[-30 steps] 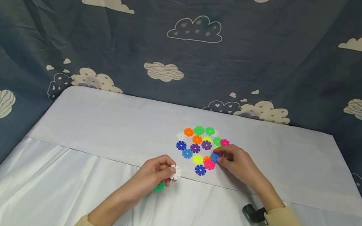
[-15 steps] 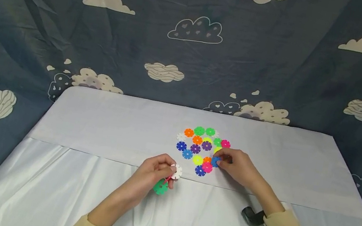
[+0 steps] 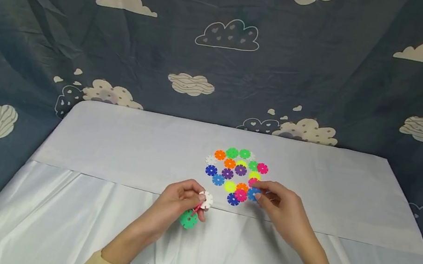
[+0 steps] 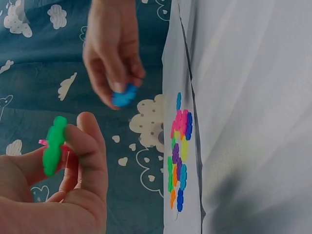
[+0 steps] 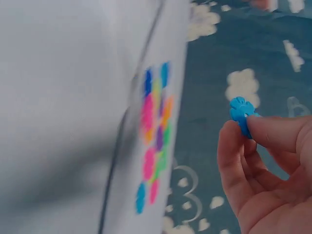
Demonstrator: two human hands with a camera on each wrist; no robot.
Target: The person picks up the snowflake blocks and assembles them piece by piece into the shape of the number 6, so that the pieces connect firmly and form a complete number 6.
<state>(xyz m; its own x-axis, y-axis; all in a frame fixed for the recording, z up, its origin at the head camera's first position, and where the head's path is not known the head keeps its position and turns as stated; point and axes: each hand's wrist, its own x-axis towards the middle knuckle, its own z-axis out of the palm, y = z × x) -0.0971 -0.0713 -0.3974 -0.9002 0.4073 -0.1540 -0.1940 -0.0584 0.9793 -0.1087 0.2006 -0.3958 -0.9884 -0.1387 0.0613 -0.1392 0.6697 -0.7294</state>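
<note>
Since a second ago, the right hand [image 3: 281, 205] has drawn back toward 5 o'clock, letting more of a bright pink, notched plastic disc [image 3: 253, 182] show at the cluster's 3 o'clock edge, and the green, flower-shaped plastic disc [image 3: 188, 220] at the left hand [image 3: 178, 199] has come into fuller view.

The right hand is narrow: thumb and forefinger pinch a light blue, flower-shaped plastic disc [image 5: 241, 114], which both wrist views show clear of the tabletop. Another light blue disc [image 4: 179, 101] lies at the end of the cluster nearest that hand. In the head view a light blue disc shows just beside the right fingertips; I cannot tell which of the two it is.

The left hand is also narrow, its fingers curled round a small group: a white, notched plastic disc [image 3: 206, 200] at the fingertips, the green disc at its 7 o'clock, and a thin pink piece [image 3: 197, 208] between them, seen nearly edge-on.

The cluster of multicoloured, flower-shaped plastic discs [image 3: 240, 170] lies on the white cloth-covered table [image 3: 128, 145], at 2 o'clock from the left hand and 10 o'clock from the right. A dark blue disc [image 3: 233, 199] sits at its 6 o'clock, an orange one [image 3: 219, 154] at its 10.
</note>
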